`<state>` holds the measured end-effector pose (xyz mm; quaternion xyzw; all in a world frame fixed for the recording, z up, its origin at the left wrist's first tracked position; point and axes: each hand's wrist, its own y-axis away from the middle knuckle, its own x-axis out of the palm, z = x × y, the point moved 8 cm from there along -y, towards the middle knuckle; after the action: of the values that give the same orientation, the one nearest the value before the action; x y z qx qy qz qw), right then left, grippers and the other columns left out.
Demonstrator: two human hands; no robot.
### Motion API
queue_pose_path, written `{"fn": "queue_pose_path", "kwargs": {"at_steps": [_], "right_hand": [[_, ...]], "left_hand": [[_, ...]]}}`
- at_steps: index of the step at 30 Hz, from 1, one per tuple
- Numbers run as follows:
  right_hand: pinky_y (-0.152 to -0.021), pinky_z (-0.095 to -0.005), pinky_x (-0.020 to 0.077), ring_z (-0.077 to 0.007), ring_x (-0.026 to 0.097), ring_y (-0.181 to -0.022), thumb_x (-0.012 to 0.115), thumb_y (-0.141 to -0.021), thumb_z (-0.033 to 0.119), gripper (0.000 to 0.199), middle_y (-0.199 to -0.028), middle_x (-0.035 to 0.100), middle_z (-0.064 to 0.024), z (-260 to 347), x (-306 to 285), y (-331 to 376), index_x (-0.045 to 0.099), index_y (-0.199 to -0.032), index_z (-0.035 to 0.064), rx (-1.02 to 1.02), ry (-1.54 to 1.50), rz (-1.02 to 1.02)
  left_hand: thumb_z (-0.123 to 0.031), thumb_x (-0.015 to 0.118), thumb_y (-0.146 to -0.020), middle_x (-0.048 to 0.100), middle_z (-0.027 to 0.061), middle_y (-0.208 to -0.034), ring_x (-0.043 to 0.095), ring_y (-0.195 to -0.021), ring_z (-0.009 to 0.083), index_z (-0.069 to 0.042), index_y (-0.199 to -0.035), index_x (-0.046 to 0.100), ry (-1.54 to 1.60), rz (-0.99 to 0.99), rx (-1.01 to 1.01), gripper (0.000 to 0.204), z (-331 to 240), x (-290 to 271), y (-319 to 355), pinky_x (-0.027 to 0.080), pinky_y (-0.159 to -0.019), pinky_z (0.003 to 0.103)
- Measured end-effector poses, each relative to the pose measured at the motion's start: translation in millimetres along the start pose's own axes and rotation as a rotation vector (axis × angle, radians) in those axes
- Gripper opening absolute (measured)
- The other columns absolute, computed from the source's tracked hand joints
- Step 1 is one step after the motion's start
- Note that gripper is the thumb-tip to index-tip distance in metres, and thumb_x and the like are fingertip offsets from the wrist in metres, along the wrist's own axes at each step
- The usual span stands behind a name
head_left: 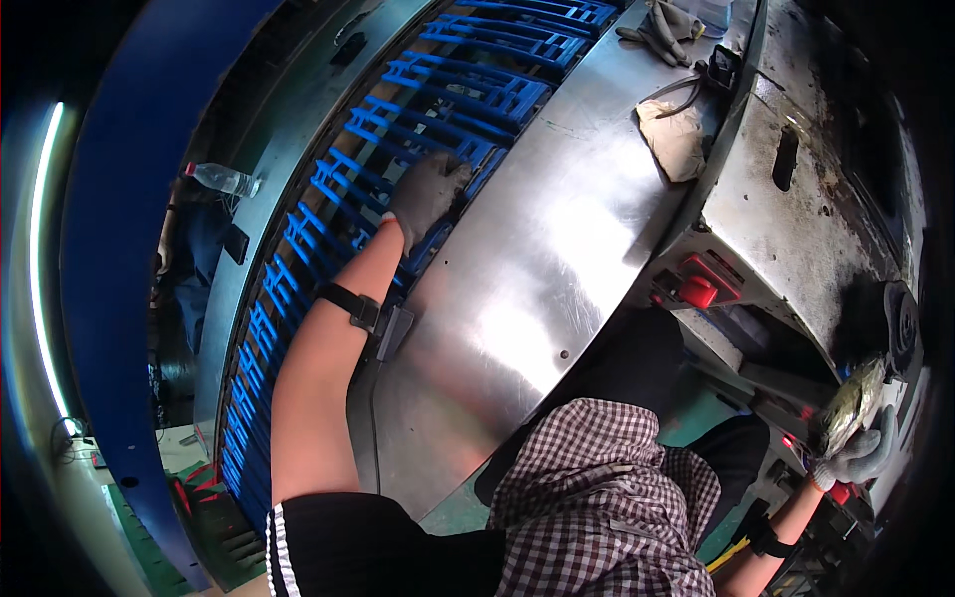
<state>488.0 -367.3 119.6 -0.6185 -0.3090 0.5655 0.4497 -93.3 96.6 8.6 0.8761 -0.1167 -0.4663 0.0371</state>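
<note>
Bench (537, 229), bare metal and shiny, runs up the middle of the view. Along its left side stands a rack (517, 104) of blue slats in a long curving row. The left hand (428, 199), in a grey glove, rests on the rack just past the bench's left edge, its fingers bent down among the blue parts; I cannot tell whether they grip one. A black band (350, 302) circles that forearm, and a grey box (395, 331) sits beside it over the bench.

The right hand (863, 458), also gloved, is well apart from the bench, low on its right. Its fingers lie against a shiny yellowish bundle (851, 406); the rim is dim and warped there, so I cannot tell whether they close round it.

At the bench's far end on the right lie gloves (662, 35), a dark device (724, 66) with a black cable, and a beige cloth (671, 137) nearer. Right of the bench is a stained metal machine (771, 214) with a red button (698, 292). Left of the bench, beyond the rack, a ledge (288, 109) bears a clear bottle (225, 179) on its side and a phone (236, 245). A checked garment (597, 478) shows below the bench's near end.
</note>
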Motion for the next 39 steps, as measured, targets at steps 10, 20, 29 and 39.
{"fn": "queue_pose_path", "kwargs": {"at_steps": [10, 20, 29, 39], "right_hand": [[-0.094, -0.0417, 0.0587, -0.034, 0.073, -0.103, 0.046, -0.11, 0.016, 0.035, -0.117, 0.073, -0.0236, 22, 14, -4, 0.065, -0.119, -0.012, 0.016, -0.018, -0.051], [-0.089, -0.0447, 0.0577, -0.0352, 0.072, -0.098, 0.049, -0.109, 0.019, 0.036, -0.11, 0.074, -0.0234, 21, 5, -8, 0.068, -0.112, -0.0115, -0.038, 0.022, -0.075], [-0.09, -0.0421, 0.0568, -0.0332, 0.073, -0.1, 0.05, -0.108, 0.017, 0.032, -0.111, 0.075, -0.0196, 24, 14, -10, 0.07, -0.113, -0.008, -0.087, 0.061, -0.089], [-0.09, -0.0449, 0.0574, -0.0365, 0.072, -0.098, 0.048, -0.109, 0.016, 0.033, -0.109, 0.075, -0.0224, 32, 11, -12, 0.068, -0.114, -0.0098, -0.144, 0.041, -0.049]], "left_hand": [[-0.046, 0.06, -0.097, 0.072, 0.0186, -0.121, 0.066, -0.114, 0.0413, -0.005, -0.118, 0.072, -0.384, -0.172, 0.02, 0.048, -27, 3, -68, 0.05, -0.099, 0.049], [-0.038, 0.06, -0.098, 0.072, 0.0265, -0.105, 0.069, -0.096, 0.0422, 0.002, -0.104, 0.072, -0.151, -0.076, 0.058, 0.043, 4, -2, -24, 0.052, -0.084, 0.049], [-0.048, 0.061, -0.094, 0.071, 0.0241, -0.12, 0.064, -0.119, 0.0414, -0.001, -0.118, 0.071, -0.338, -0.244, 0.021, 0.054, -33, 6, -52, 0.05, -0.101, 0.048], [-0.028, 0.061, -0.102, 0.068, 0.003, -0.091, 0.06, -0.082, 0.0114, -0.003, -0.112, 0.072, 0.297, -0.139, -0.051, 0.029, 67, -56, 72, 0.049, -0.079, 0.03]]}}
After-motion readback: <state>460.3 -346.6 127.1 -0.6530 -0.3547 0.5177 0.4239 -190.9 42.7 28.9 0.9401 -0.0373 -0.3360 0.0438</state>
